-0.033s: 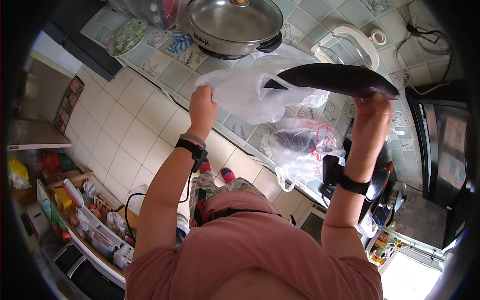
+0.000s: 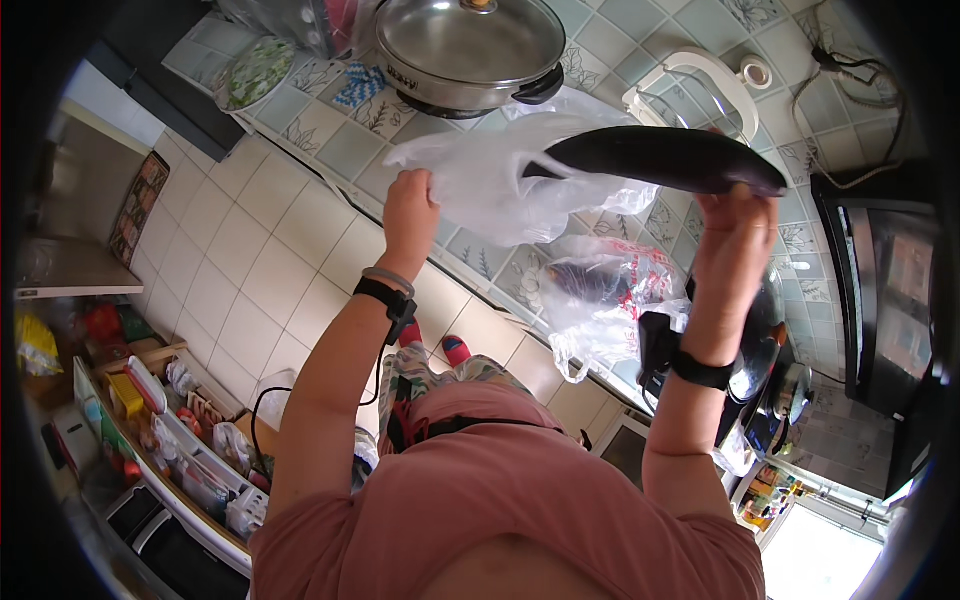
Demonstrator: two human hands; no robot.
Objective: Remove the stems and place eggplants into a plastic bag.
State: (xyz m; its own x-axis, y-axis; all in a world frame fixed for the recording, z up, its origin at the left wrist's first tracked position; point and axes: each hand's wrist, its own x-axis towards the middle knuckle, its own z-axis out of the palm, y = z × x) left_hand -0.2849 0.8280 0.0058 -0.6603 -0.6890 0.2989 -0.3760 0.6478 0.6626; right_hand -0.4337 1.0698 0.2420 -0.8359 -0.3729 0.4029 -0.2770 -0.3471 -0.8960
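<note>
My left hand (image 2: 410, 215) is shut on the edge of a thin clear plastic bag (image 2: 500, 185), holding it up over the tiled counter (image 2: 340, 150). My right hand (image 2: 735, 245) grips a long dark purple eggplant (image 2: 660, 160) near its right end. The eggplant lies level, and its left tip sits at or just inside the bag's mouth. Both wrists wear black bands. Under the eggplant, a second plastic bag (image 2: 600, 295) with red print lies on the counter with another dark eggplant inside.
A steel pot with a lid (image 2: 470, 45) stands at the counter's back, next to a white plastic jug (image 2: 700, 90). A black appliance (image 2: 890, 300) is at the right, with steel pans (image 2: 770, 360) below my right forearm. A cluttered shelf (image 2: 170, 440) lines the floor at lower left.
</note>
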